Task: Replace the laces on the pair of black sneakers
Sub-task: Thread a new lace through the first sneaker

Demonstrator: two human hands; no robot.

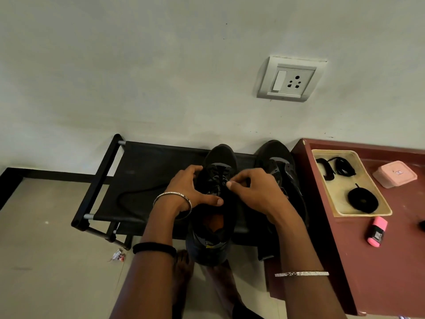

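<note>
A black sneaker (218, 217) stands on a low black rack (147, 171), toe toward the wall. My left hand (190, 189) grips its left side, thumb across the tongue. My right hand (255, 192) pinches the black lace at an eyelet near the middle of the shoe. A loose end of black lace (128, 196) trails left over the rack. The second black sneaker (280, 171) sits to the right, partly hidden by my right hand.
A maroon table (391, 261) at right holds a beige tray (340, 203) with black laces (340, 166) and a coiled black lace (363, 201), a pink box (394, 174) and a pink highlighter (377, 231). My bare feet (184, 263) are below the rack. A scrap of litter (118, 256) lies on the floor.
</note>
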